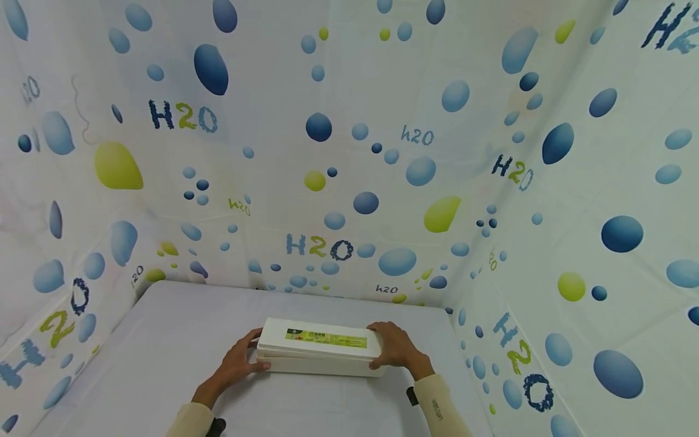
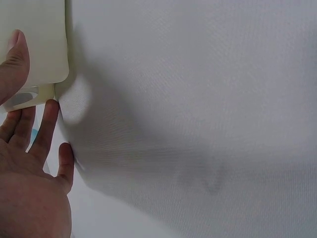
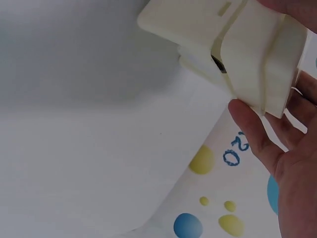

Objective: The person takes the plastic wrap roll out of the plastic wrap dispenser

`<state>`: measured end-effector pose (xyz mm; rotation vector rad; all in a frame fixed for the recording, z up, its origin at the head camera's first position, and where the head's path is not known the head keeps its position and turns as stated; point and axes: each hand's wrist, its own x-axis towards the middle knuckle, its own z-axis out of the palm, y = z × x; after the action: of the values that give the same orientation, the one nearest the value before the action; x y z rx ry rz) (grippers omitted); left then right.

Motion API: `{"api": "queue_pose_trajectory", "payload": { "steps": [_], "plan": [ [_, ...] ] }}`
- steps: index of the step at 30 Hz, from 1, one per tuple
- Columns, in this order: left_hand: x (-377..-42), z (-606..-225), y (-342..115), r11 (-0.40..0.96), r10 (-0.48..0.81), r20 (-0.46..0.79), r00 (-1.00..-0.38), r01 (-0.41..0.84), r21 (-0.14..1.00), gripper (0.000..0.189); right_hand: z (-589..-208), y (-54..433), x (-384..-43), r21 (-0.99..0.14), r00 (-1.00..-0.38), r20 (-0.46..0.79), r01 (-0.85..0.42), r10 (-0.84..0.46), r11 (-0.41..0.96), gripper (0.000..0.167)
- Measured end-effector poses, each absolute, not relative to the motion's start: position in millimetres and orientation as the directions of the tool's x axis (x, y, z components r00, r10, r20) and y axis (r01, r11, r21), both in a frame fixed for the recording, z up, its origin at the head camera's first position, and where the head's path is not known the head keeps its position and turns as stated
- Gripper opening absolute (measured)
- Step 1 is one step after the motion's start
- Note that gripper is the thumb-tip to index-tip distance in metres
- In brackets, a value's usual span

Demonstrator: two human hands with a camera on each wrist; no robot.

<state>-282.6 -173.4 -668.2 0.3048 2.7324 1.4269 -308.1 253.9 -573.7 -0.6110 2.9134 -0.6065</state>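
Observation:
A long white plastic box (image 1: 322, 365) lies on the table, its lid (image 1: 273, 334) bearing a yellow-green printed label (image 1: 326, 338). A thin gap shows between lid and base along the front, wider toward the left. At the left end my left hand (image 1: 238, 358) holds the box, thumb on the front and fingers around the end. My right hand (image 1: 398, 349) grips the right end, with the thumb low on the front and the fingers over the top. In the right wrist view a small dark slot shows at a seam of the box (image 3: 247, 59). The box's inside is hidden.
A white cloth-like surface covers the table (image 1: 180, 328). Behind and beside it hang white curtains (image 1: 360, 97) printed with blue and green drops and "H2O". Dark straps (image 1: 216, 426) show at both sleeves.

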Motion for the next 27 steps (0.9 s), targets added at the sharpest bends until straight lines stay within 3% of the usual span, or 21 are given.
{"api": "queue_pose_trajectory", "payload": {
  "steps": [27],
  "plan": [
    [-281.1,-670.4,-174.7,0.534,0.190,0.070,-0.979,0.163,0.830,0.097,-579.3,261.0,-300.5,-0.421,-0.933,0.096,-0.355,-0.348,0.835,0.086]
  ]
}}
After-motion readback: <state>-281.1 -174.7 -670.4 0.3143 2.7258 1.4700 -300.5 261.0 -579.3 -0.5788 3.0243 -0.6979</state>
